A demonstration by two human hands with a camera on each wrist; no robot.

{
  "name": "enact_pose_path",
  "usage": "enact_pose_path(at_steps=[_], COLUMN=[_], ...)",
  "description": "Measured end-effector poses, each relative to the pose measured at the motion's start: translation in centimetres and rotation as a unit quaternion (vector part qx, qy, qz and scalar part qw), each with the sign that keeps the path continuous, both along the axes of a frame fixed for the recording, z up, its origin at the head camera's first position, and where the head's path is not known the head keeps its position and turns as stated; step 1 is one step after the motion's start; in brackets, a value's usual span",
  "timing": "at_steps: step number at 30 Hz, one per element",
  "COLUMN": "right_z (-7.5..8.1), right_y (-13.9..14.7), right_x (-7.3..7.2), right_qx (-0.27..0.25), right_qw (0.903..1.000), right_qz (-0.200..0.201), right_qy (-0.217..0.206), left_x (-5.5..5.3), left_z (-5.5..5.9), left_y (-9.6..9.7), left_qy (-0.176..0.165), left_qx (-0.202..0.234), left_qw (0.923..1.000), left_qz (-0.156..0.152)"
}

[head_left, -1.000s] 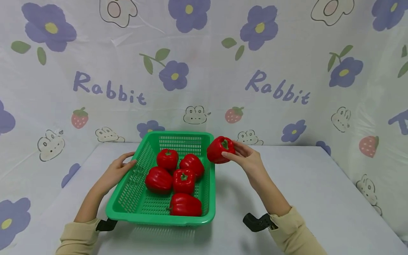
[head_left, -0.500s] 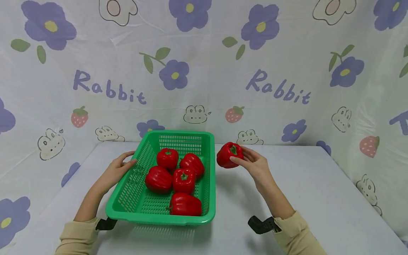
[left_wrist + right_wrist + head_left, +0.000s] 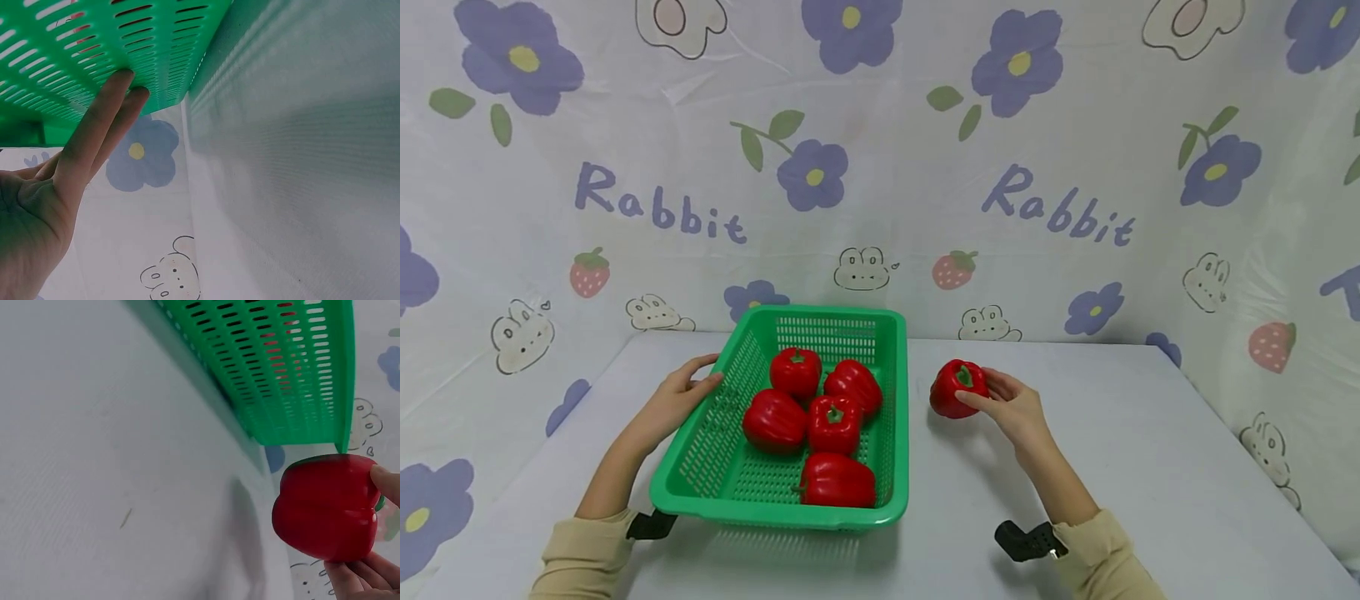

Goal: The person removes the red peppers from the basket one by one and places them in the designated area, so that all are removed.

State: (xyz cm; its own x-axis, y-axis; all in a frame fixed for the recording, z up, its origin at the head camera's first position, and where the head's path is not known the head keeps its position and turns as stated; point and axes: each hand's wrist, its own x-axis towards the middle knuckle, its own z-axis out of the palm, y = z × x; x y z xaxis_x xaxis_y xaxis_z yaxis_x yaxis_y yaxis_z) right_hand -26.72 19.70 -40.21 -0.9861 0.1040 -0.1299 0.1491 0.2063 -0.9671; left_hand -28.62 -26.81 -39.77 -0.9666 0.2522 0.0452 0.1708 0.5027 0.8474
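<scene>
My right hand [image 3: 1017,411] grips a red bell pepper [image 3: 953,390] from its right side, the thumb near its green stem. In the right wrist view the bell pepper [image 3: 328,509] sits between thumb and fingers, with table surface and a shadow beside it. My left hand [image 3: 672,403] rests against the left side of a green plastic basket [image 3: 775,518]. Seen from the left wrist, two straight fingers [image 3: 100,122] touch the slotted outer wall. Inside the basket lie several more red bell peppers [image 3: 835,425], some upright, some on their sides.
A white table [image 3: 1075,433] carries the basket, left of centre. Behind it hangs a white curtain [image 3: 895,183] printed with flowers, rabbits and strawberries. Each wrist bears a black device [image 3: 1026,542] by the beige sleeve.
My right hand has carried the bell pepper from beside the basket's right rim rightward and down toward the table. The left hand and the basket keep their places.
</scene>
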Motion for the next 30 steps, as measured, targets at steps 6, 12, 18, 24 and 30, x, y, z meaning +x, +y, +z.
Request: enact_pose_path(at_steps=[6,12,18,24,30], right_z=[-1.1,-1.3,-1.3,-1.5,-1.5], right_y=[0.4,0.4,0.1,-0.4,-0.8], right_x=[-0.3,-0.4,-0.4,-0.6,-0.7], right_qx=[0.023,0.028,0.018,0.009,0.012], right_qw=[0.9997,0.9995,0.9998,1.0,0.9999], right_qz=[-0.005,-0.012,-0.005,-0.002,0.002], right_qy=[0.001,-0.002,0.0,0.002,0.009], left_x=[0.1,0.2,0.1,0.1,0.1], left_z=[0.3,0.5,0.4,0.3,0.2], left_y=[0.1,0.2,0.1,0.1,0.0], left_qy=[0.001,0.0,-0.002,-0.001,0.0], left_qx=[0.001,0.008,0.005,0.004,0.002], left_qw=[1.0,1.0,1.0,1.0,1.0], left_qz=[-0.001,-0.003,0.002,0.0,-0.001])
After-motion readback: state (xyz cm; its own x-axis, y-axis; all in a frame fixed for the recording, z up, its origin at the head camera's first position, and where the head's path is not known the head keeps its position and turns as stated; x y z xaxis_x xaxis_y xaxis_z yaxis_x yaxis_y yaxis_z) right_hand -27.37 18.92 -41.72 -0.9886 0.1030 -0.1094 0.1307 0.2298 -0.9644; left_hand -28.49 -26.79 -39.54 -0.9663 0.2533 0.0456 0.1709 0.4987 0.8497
